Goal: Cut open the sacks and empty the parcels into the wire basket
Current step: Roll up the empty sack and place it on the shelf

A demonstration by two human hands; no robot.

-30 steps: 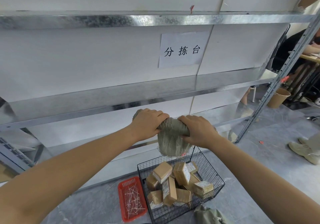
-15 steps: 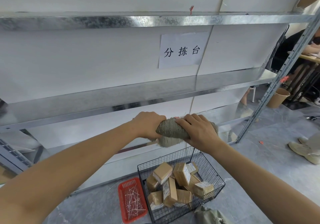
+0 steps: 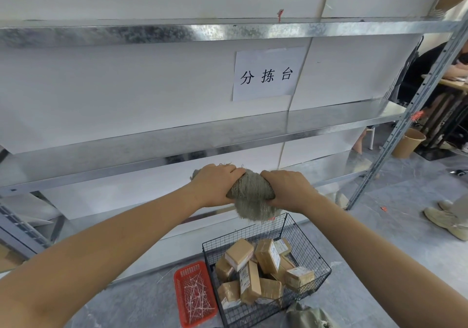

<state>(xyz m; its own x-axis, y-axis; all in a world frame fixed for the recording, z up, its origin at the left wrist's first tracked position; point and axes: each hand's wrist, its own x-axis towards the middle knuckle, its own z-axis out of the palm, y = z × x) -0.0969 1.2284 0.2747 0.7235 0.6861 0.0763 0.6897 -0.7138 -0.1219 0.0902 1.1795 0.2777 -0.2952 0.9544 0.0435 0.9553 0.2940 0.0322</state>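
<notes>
Lowest in view, at the bottom edge: a crumpled olive sack (image 3: 307,316) on the grey floor, just beside the wire basket (image 3: 315,253). Basket: black mesh, standing on the floor, holding a loose heap of brown taped parcels (image 3: 239,253), several with white labels. Immediately to its left: a red plastic tray (image 3: 192,268) of thin white ties. Above the basket's far rim: one grey-green woven sack (image 3: 250,196), bunched and limp, open frayed end hanging down. The left hand (image 3: 215,188) grips its upper left part and the right hand (image 3: 286,191) its right side, fingers curled into the cloth. Behind: galvanised metal shelves (image 3: 177,148) against white board, bearing a paper sign (image 3: 267,74) with three characters. Far right: a brown paper bucket (image 3: 407,142).
</notes>
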